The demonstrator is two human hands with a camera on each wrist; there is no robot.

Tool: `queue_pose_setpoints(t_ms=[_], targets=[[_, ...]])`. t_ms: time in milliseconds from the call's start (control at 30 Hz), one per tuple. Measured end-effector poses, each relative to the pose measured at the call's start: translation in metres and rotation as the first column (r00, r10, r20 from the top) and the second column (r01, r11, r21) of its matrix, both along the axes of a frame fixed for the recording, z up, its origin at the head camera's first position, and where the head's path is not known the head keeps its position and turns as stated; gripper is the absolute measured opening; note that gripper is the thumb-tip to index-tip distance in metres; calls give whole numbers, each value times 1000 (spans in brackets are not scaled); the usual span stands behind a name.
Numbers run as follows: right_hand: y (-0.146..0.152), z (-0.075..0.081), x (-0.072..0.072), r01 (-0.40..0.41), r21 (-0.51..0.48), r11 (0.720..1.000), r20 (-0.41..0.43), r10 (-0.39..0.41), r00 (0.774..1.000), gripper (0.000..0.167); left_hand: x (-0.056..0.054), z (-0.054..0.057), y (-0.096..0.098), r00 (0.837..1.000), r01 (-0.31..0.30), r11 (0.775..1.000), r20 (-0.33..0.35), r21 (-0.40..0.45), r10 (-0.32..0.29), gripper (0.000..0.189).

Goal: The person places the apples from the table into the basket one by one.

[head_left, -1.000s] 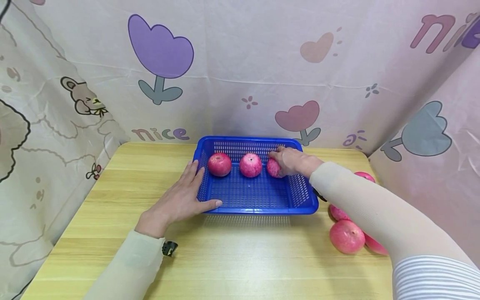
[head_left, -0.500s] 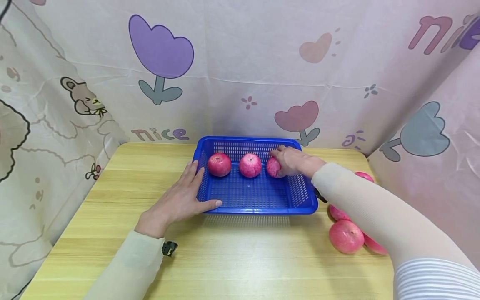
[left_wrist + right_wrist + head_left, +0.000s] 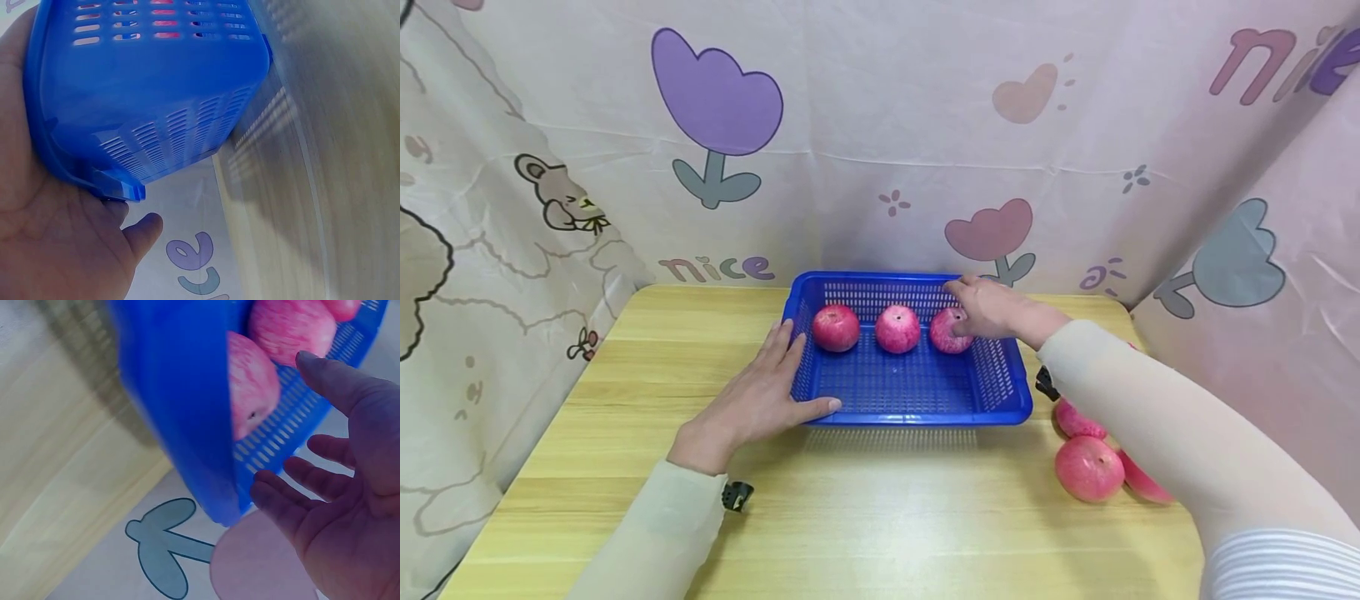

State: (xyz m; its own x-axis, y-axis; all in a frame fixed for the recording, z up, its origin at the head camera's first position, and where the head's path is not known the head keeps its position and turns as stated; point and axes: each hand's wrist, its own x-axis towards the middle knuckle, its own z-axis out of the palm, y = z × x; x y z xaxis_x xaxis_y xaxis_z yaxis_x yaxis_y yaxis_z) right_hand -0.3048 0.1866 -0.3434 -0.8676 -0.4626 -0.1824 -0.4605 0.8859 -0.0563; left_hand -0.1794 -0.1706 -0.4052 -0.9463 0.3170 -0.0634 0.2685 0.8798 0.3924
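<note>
A blue plastic basket (image 3: 917,418) stands on the table near the back cloth. In a row along its far side sit three red-pink apples: the left apple (image 3: 836,328), the middle apple (image 3: 897,330) and the right apple (image 3: 946,335). My left hand (image 3: 745,412) rests on the basket's front left corner, fingers extended along the left rim and thumb on the front rim. Just over the right apple is my right hand (image 3: 996,310). In the right wrist view that hand (image 3: 340,500) has spread fingers, apart from the apple (image 3: 253,387).
Right of the basket, several more apples lie on the wooden table (image 3: 895,508), among them a front apple (image 3: 1089,469) and one behind it (image 3: 1077,419). My right forearm partly covers this group. A printed cloth (image 3: 865,100) hangs behind and at both sides.
My right hand has let go of the right apple and lifted slightly up and to the right, uncovering more of the apple. The left hand keeps its place on the basket.
</note>
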Motion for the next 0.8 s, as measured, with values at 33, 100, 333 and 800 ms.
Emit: queue_pose_setpoints(t_ms=[33, 100, 333, 800], targets=[[1, 2, 1, -7, -9, 1000, -9, 7, 1000, 78, 0, 0, 0, 1000, -1, 1000, -1, 0, 1, 134], [3, 6, 4, -22, -36, 999, -24, 21, 999, 76, 0, 0, 0, 1000, -2, 1000, -1, -1, 2, 134], [22, 18, 12, -55, -156, 986, -105, 38, 994, 70, -1, 1, 0, 1000, -3, 1000, 3, 0, 3, 134], [60, 29, 47, 31, -252, 967, -137, -68, 988, 68, -1, 0, 0, 1000, -2, 1000, 10, 2, 2, 134]])
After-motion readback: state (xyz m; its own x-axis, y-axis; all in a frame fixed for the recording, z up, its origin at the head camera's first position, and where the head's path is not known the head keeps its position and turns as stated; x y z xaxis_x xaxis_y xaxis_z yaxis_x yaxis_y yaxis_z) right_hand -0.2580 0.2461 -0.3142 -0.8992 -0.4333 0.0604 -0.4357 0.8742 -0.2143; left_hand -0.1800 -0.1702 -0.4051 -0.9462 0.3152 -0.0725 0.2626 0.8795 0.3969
